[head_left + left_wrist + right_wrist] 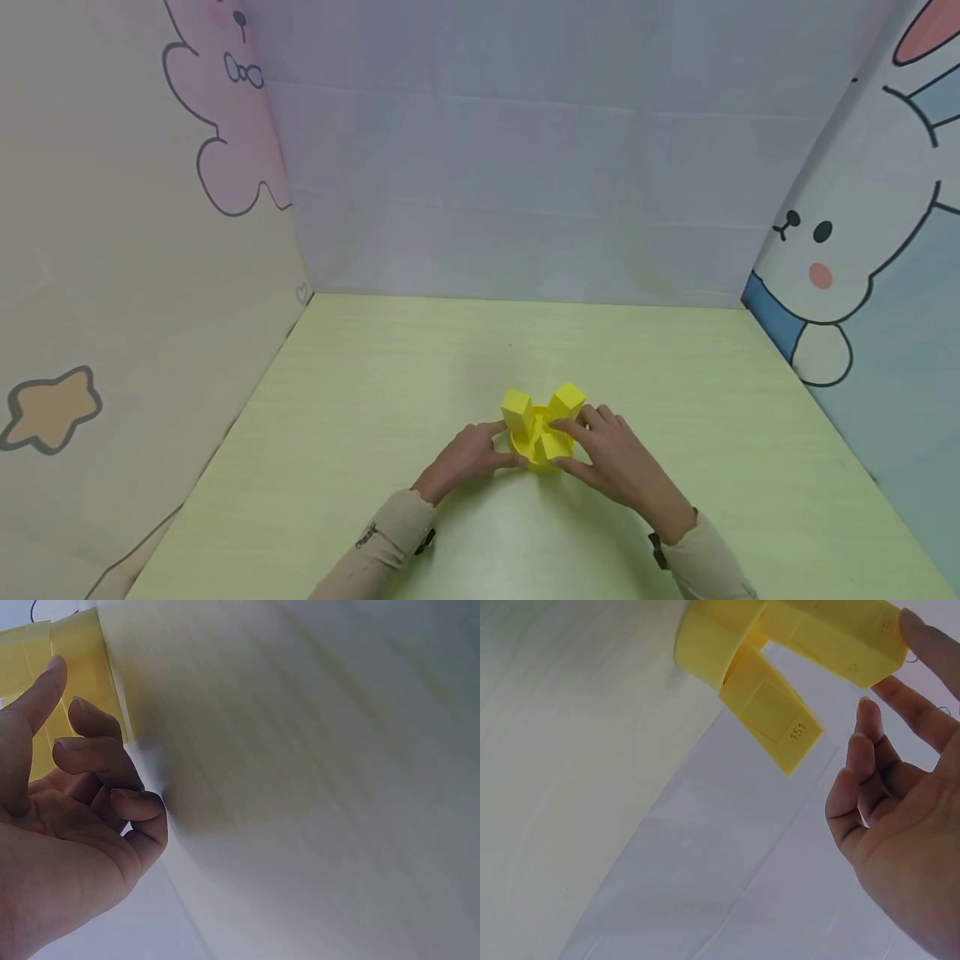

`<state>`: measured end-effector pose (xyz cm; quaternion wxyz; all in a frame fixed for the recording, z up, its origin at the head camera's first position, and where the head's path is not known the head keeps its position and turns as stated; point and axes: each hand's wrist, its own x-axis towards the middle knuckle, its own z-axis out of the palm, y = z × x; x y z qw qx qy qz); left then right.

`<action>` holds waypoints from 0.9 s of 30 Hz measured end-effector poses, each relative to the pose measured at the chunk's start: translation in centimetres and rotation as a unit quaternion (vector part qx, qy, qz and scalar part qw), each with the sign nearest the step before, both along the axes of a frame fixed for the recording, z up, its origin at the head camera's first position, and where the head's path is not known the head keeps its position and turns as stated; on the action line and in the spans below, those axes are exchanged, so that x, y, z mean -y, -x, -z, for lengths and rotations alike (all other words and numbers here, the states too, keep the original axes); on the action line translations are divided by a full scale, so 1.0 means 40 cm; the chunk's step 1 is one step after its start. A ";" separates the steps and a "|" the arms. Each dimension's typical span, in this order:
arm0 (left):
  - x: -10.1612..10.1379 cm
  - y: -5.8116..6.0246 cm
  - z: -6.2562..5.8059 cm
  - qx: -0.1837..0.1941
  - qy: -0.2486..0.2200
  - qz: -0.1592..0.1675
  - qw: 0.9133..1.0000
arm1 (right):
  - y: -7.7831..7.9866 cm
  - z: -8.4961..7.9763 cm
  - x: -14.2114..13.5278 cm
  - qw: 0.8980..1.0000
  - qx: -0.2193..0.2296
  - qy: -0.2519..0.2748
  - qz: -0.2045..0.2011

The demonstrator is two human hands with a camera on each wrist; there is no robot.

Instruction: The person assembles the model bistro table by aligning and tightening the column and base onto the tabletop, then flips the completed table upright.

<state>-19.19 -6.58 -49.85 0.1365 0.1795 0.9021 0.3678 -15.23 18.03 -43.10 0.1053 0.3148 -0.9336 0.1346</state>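
A round yellow holder (pixel 537 465) stands on the table with yellow angled blocks set in it. My left hand (pixel 468 454) grips the holder's left side between thumb and index finger; the left wrist view shows the thumb against the yellow wall (pixel 86 656), the other fingers curled loosely. On the right, my right hand (pixel 626 462) pinches the near yellow block (pixel 554 446) at its outer end. Two more blocks lean outward, one at back left (pixel 516 410) and one at back right (pixel 567 401). In the right wrist view, a block (pixel 769 712) bears the number 151.
The pale yellow-green table (pixel 375 358) reaches back to a plain light wall (pixel 525 192). Side walls carry cartoon prints: a star (pixel 52 410) at left, a rabbit (pixel 840 242) at right. A thin cord (pixel 138 546) runs along the table's left edge.
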 end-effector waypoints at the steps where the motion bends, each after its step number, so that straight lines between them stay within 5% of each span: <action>1: 0.000 0.000 0.000 -0.002 0.001 0.000 1.000 | -0.001 0.003 -0.001 1.000 -0.004 0.003 -0.002; 7: -0.004 -0.001 -0.007 0.005 -0.004 0.001 1.000 | -0.002 0.017 -0.003 1.000 -0.018 0.024 0.008; 17: -0.004 0.001 -0.006 0.010 -0.006 0.005 1.000 | -0.001 0.033 -0.004 0.998 0.025 0.062 0.022; 22: 0.004 0.008 0.003 0.026 -0.012 0.008 1.000 | -0.003 0.044 -0.014 0.993 0.076 0.076 0.038; 27: 0.013 0.013 0.006 0.032 -0.009 0.011 0.999 | 0.003 0.065 -0.050 0.978 0.159 0.122 0.057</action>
